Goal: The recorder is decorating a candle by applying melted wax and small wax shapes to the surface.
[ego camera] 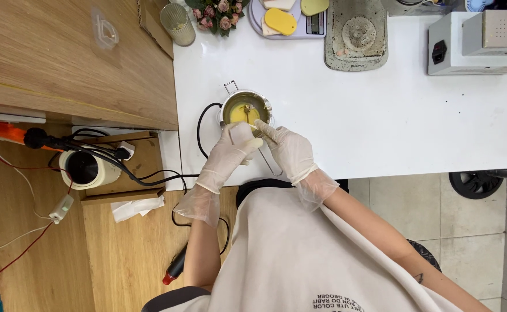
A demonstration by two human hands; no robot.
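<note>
bare white tabletop (380,115) right of pot (245,108), wooden cabinet (62,58) blocking left

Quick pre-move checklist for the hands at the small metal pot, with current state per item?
1. Metal pot upright on the white table: ok.
2. Yellow liquid inside the pot, none seen spilled on the table around it: ok.
3. Left hand gloved, at the pot's near rim, holding a small pale piece: ok; what the piece is, cannot tell.
4. Right hand gloved, fingers at the pot's rim: ok; whether it grips anything, cannot tell.
5. Black cable curving on the table right beside the pot and left hand: not ok, close to the hands.
6. Wire handle on the pot's far side, free: ok.
</note>
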